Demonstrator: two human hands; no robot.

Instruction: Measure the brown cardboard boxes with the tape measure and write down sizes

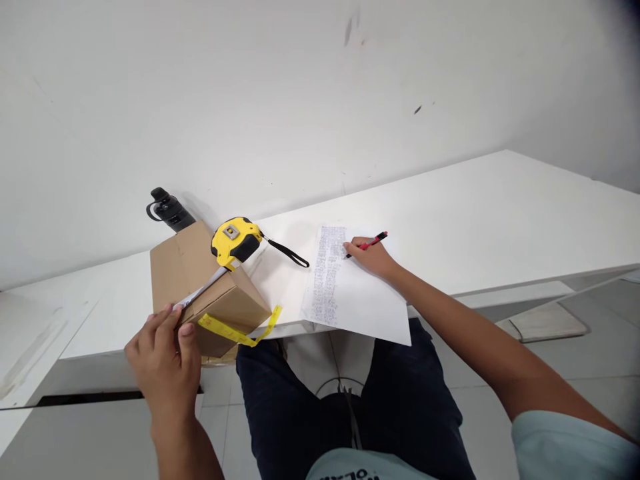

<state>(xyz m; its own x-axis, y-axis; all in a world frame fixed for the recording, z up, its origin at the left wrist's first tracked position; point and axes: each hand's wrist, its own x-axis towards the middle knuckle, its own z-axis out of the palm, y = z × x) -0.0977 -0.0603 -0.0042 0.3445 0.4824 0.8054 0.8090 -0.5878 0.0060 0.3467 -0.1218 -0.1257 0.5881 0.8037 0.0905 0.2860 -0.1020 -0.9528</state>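
On the left of the desk stands a cardboard box [176, 265], tilted toward me over the front edge. My left hand [167, 360] is closed on its near left edge, fingers on top and thumb at the front. Under those fingertips lies the end of the pale blade of a yellow and black tape measure [243, 235], whose case rests on the box. A black wrist strap [287, 252] hangs from the case. My right hand [370, 257] grips a red and black pen [379, 237], its tip at a paper sheet [370, 307] covered partly in handwriting.
A black bottle [173, 212] stands behind the box by the wall. A yellow strip [227, 329] hangs at the box's near side. The white desk [500, 220] runs along the wall. The sheet overhangs the front edge above my legs. Below, a flat pale board [547, 323] lies at right.
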